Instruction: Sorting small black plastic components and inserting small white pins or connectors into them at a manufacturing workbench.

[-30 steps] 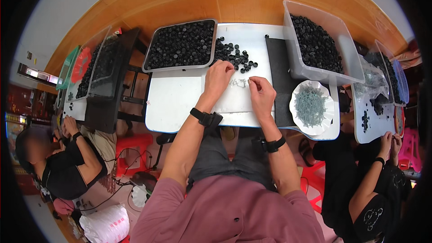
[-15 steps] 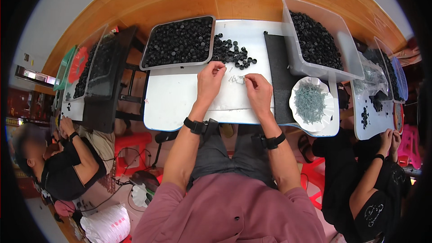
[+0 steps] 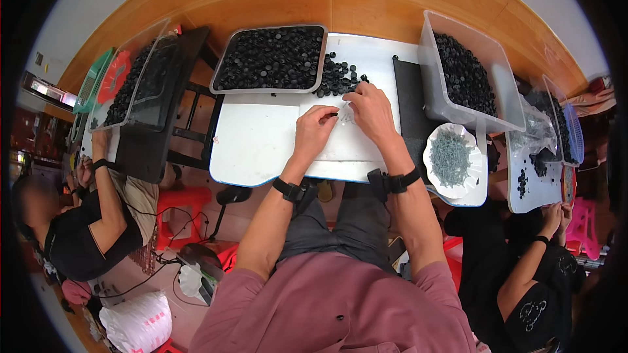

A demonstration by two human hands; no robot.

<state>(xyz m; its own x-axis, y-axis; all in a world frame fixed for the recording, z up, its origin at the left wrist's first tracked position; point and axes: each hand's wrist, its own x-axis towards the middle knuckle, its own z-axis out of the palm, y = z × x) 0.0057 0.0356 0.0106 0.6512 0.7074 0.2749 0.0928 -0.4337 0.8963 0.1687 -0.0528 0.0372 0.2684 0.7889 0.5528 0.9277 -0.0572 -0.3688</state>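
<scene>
Over the white table [image 3: 252, 134], my left hand [image 3: 313, 134] pinches a small round black cap [image 3: 334, 114] between thumb and fingertips. My right hand [image 3: 371, 110] is just beyond it to the right, thumb and fingers bent together beside a loose pile of black caps [image 3: 338, 77]. What those fingers hold, if anything, is too small to make out. Several thin pale pins [image 3: 347, 115] lie on the table between my two hands, partly hidden by them.
A tray [image 3: 212, 78] heaped with black caps stands at the back left, and a deep clear bin [image 3: 461, 114] of them at the back right. A white fluted dish [image 3: 474, 180] holds many thin grey-green pins beside a dark mat [image 3: 411, 101]. Co-workers sit left and right.
My right hand has moved away from me to the edge of the cap pile. My left hand has come down nearer me, a black cap now visible in its fingers.
</scene>
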